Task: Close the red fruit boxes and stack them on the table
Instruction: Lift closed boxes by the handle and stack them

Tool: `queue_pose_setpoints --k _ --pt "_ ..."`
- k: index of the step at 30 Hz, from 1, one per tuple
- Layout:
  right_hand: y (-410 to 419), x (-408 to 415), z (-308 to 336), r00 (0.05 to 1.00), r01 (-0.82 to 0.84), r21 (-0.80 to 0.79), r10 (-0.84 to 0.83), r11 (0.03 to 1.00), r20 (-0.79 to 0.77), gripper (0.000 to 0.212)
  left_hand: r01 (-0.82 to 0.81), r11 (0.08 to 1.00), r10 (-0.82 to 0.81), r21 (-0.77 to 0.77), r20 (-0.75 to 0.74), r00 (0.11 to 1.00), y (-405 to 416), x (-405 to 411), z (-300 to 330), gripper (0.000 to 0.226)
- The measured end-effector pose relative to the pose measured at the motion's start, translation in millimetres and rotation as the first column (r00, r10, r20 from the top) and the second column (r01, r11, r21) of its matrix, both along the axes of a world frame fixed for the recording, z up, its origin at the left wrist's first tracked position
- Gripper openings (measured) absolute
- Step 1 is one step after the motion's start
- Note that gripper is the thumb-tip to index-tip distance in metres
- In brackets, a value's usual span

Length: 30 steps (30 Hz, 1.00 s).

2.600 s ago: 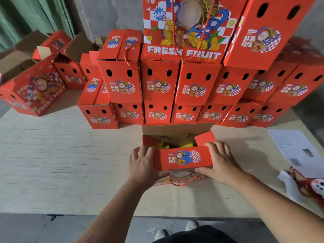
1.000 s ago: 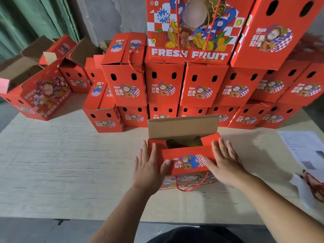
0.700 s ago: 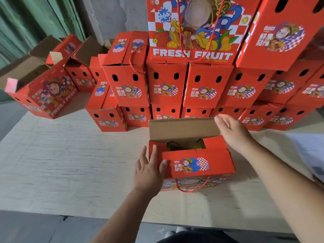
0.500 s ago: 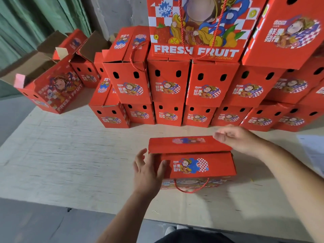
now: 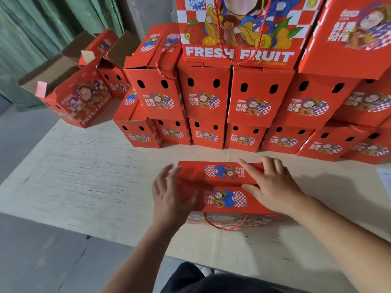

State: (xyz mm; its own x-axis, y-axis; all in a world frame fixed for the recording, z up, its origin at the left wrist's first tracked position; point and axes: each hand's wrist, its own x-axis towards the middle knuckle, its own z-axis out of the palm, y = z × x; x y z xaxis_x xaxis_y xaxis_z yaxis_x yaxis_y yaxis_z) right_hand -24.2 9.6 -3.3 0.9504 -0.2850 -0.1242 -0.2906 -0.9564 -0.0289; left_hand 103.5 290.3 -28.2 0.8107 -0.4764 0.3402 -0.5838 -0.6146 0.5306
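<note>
A red fruit box (image 5: 220, 187) stands on the pale table (image 5: 88, 178) in front of me, both top flaps folded down, a red cord handle hanging on its near side. My left hand (image 5: 169, 197), blurred, lies flat against the box's left end with straight fingers. My right hand (image 5: 273, 187) presses flat on the right part of the top flaps, fingers spread. Behind the box rises a stack of closed red fruit boxes (image 5: 249, 96), two rows with larger boxes on top.
Two open red boxes (image 5: 78, 96) with raised brown flaps stand at the far left of the table. A white paper (image 5: 385, 180) lies at the right edge. Grey floor lies left of and below the table. Green sheeting hangs at the back left.
The far brown flap, upright a second ago, has been folded down over the box by my right hand, which now presses on top. My left hand stayed at the box's left end.
</note>
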Motion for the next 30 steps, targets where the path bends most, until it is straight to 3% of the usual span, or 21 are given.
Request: queue_pose_setpoints --k 1,3,5,8,11,13,16,20,22,24,27,28,30 --pt "0.9 -1.2 -5.0 1.000 0.005 -0.003 -0.005 1.000 0.001 0.081 0.119 0.987 -0.126 0.104 0.061 0.990 -3.1 9.4 4.6 0.076" --pt "-1.0 2.5 -7.7 1.000 0.004 0.065 -0.003 0.998 -0.021 0.080 0.265 0.907 -0.282 0.327 0.005 0.959 -16.5 28.7 17.0 0.082" --pt "-5.7 4.9 -4.3 0.997 0.005 0.163 0.007 0.987 -0.071 0.083 0.314 0.812 -0.292 0.493 -0.122 0.948 -32.6 46.8 28.5 0.093" --pt "-6.3 5.8 7.8 0.995 0.025 0.186 -0.006 0.982 -0.099 0.086 0.304 0.674 -0.367 0.673 -0.051 0.929 -44.1 62.5 38.1 0.097" --pt "26.2 2.2 22.0 0.972 -0.007 0.120 -0.021 0.993 0.235 0.070 0.264 0.629 -0.390 0.731 0.002 0.921 -47.2 62.3 37.8 0.090" --pt "57.2 -10.7 16.6 0.932 -0.052 0.129 0.002 0.990 0.361 0.061 0.257 0.643 -0.352 0.722 -0.020 0.936 -47.3 57.8 31.1 0.090" --pt "83.2 -26.3 -8.2 0.979 -0.067 0.014 0.063 0.998 0.196 0.089 0.262 0.665 -0.319 0.700 -0.051 0.946 -43.3 56.4 23.4 0.096" --pt "84.5 -24.9 -17.8 0.975 -0.048 -0.049 0.058 0.998 0.214 0.103 0.311 0.669 -0.316 0.675 -0.120 0.941 -45.7 58.4 24.0 0.103" --pt "82.9 -25.3 -18.4 0.960 -0.078 -0.028 0.082 0.997 0.268 0.095 0.343 0.702 -0.282 0.625 -0.198 0.939 -49.6 59.2 30.5 0.103" --pt "81.6 -29.5 -17.0 0.901 -0.153 0.045 0.121 0.987 0.417 0.073 0.306 0.807 -0.217 0.505 -0.229 0.949 -49.2 56.7 37.8 0.094" --pt "73.7 -37.4 -11.1 0.780 -0.133 0.182 -0.011 0.974 0.626 0.042 0.145 0.965 -0.138 0.220 -0.047 0.989 -39.5 41.5 44.6 0.060" --pt "70.6 -39.5 -9.9 0.772 -0.082 0.213 -0.074 0.974 0.631 0.040 0.141 0.978 -0.147 0.155 0.028 0.989 -36.5 34.8 44.3 0.051" --pt "66.3 -42.9 -9.3 0.812 -0.006 0.213 -0.119 0.977 0.572 0.040 0.205 0.963 -0.223 0.172 0.092 0.970 -31.9 19.6 39.8 0.040"
